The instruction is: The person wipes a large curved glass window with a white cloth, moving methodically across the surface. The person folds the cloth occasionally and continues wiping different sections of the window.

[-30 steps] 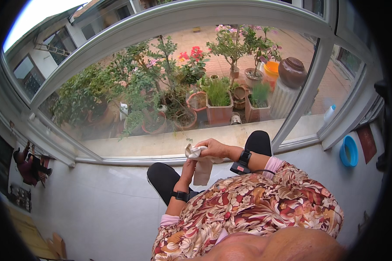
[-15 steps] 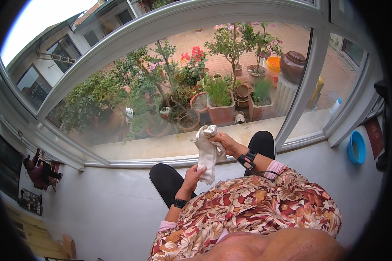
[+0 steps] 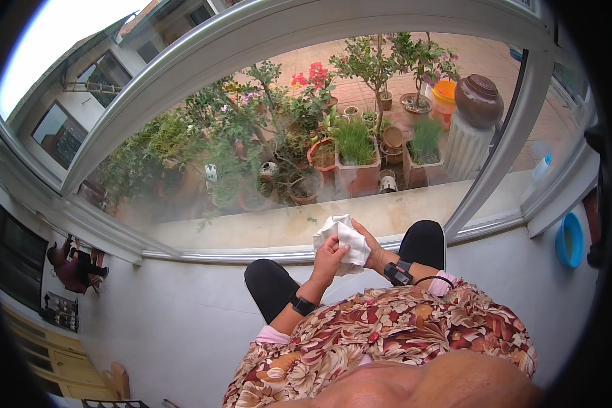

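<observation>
A white sock [image 3: 334, 226], bunched into a loose wad, is held up in front of my knees. The fingers of my left hand [image 3: 328, 260] pinch its near side, thumb against the fabric. My right hand [image 3: 372, 246] closes on it from the right, the thumb along the edge and the other fingers partly hidden by the cloth. Both hands are close together, with the fabric between them. A black band [image 3: 301, 304] is on my left wrist, and a black device with a cable [image 3: 398, 273] is strapped to the right one.
Before me, a large window [image 3: 204, 251] looks onto potted plants [image 3: 355, 143] and a brown lidded jar [image 3: 479, 100]. A blue basin [image 3: 569, 240] stands on the floor at right. Another person [image 3: 75, 270] sits at far left, near a black rack [image 3: 60, 311] and yellow cabinet [image 3: 61, 360].
The sock hung lengthwise before and is now gathered into a bunch. My left hand has moved up beside the right one. The whole view has shifted slightly.
</observation>
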A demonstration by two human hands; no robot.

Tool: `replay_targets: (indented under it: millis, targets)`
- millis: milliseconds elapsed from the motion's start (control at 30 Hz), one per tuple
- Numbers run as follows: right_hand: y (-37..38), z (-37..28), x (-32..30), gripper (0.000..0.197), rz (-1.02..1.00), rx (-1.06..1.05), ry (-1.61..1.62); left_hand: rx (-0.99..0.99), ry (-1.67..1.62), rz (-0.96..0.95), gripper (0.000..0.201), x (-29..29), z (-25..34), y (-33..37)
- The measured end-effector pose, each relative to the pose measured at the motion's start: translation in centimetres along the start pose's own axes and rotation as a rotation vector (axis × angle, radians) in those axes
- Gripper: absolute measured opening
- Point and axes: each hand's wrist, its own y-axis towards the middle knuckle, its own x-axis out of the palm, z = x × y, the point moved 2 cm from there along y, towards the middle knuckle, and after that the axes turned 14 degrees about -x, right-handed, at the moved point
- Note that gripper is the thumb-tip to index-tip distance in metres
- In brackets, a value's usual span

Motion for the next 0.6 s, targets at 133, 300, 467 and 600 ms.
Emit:
replay_targets:
  millis: [133, 300, 467, 600]
  targets:
    - [-0.4, 0.6, -0.7, 0.067, 0.066, -0.021, 0.002, -0.061, 0.241, 0.08, 0.024, -2.1, -1.5, 0.4]
    - [-1.1, 1.5, -0.9, 0.058, 0.17, -0.026, -0.072, 0.003, 0.474, 0.419, 0.049, -6.3, -2.2, -0.2]
    - [-1.7, 0.5, -0.7, 0.05, 0.074, 0.028, -0.043, -0.062, 0.136, 0.173, 0.064, -6.2, -4.4, 0.4]
    - [-1.4, 0.3, -0.6, 0.044, 0.111, 0.057, -0.229, -0.273, -0.245, -0.133, 0.058, -5.0, -6.0, 1.1]
